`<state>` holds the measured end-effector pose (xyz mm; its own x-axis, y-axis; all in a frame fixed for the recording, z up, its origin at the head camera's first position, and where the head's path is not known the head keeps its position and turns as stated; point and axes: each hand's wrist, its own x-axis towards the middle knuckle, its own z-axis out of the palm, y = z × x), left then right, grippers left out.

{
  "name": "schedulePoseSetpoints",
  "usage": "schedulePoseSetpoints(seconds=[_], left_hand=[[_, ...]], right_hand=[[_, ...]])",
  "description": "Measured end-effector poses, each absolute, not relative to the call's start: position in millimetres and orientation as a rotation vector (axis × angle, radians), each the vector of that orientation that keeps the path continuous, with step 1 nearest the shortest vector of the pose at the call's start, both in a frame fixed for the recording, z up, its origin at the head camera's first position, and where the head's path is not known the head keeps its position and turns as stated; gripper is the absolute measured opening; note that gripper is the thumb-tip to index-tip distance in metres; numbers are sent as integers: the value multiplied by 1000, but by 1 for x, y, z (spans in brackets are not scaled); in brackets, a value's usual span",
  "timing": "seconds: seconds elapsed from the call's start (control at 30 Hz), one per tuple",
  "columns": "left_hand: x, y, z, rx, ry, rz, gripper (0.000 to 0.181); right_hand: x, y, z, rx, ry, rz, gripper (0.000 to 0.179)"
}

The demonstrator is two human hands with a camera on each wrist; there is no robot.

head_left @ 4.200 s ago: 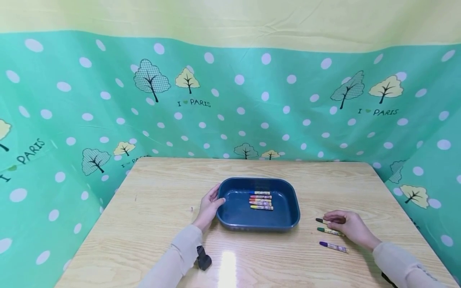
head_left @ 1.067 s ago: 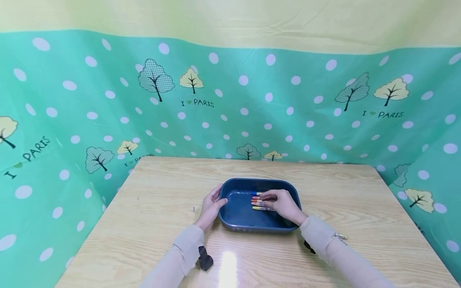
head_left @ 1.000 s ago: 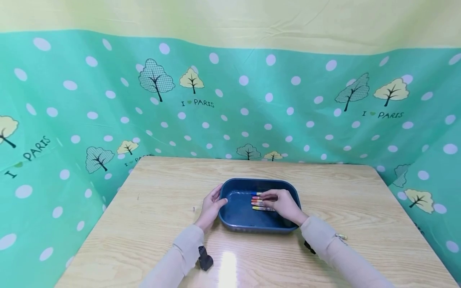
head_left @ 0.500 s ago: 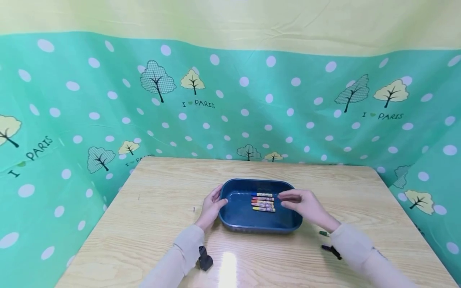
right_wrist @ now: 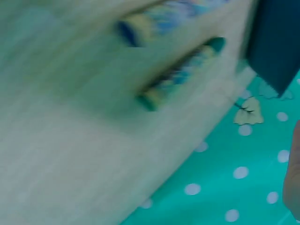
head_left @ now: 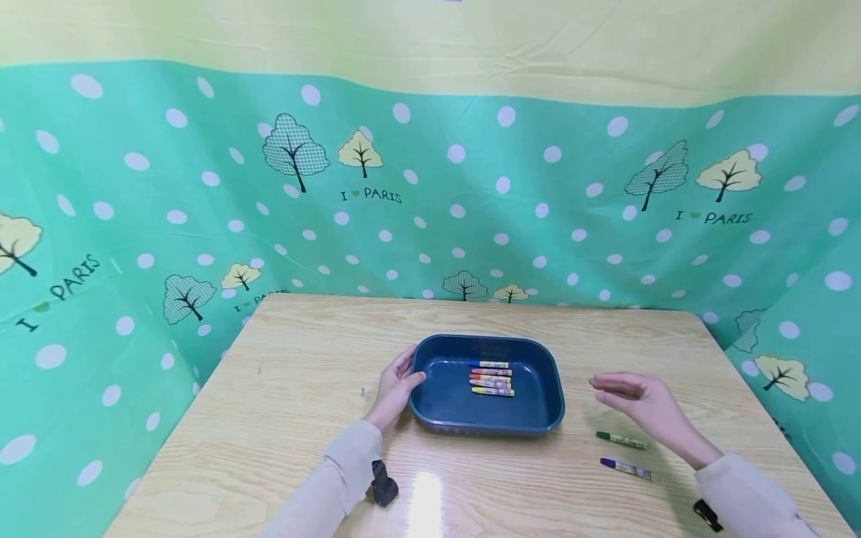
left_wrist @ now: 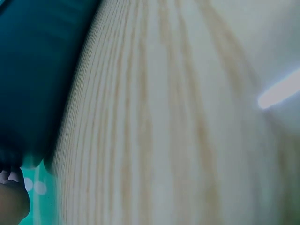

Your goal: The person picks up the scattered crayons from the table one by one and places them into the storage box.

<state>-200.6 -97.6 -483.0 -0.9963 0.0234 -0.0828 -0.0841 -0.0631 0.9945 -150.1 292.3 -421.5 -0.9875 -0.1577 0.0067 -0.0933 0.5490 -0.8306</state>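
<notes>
A dark blue plastic box [head_left: 484, 418] sits on the table. My left hand [head_left: 392, 388] grips its left rim, thumb inside and fingers along the outer wall. Inside lie several crayons side by side, among them a blue crayon [head_left: 489, 365], a red crayon [head_left: 492, 371] and a yellow crayon [head_left: 493, 391]. My right hand [head_left: 642, 403] hovers right of the box, fingers extended and holding nothing. Below it a green crayon [head_left: 622, 440] and a purple crayon [head_left: 627, 469] rest on the table, also seen blurred in the right wrist view.
The wooden table [head_left: 282, 418] reaches back to a green dotted curtain [head_left: 377, 246] that surrounds it on the far side and both flanks. A black wrist device [head_left: 383, 486] hangs by my left sleeve; another sits at my right sleeve.
My right hand took up the dark crayon beside the green one, reached into the box, then withdrew to the right without it. The left hand kept its grip on the rim.
</notes>
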Motion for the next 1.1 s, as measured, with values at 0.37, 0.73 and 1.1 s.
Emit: schedulePoseSetpoints(seconds=[0.37,0.73,1.1], left_hand=[[-194,-95,-467,-65,2126,2217,58],[-193,-93,-467,-48,2128,2211,59],[-194,-95,-468,-60,2125,2217,59]], right_hand=[[-139,328,-454,-50,2647,-1428,47],[-137,344,-483,-52,2604,-1334,61],[-137,343,-494,-109,2693,-1292,47]])
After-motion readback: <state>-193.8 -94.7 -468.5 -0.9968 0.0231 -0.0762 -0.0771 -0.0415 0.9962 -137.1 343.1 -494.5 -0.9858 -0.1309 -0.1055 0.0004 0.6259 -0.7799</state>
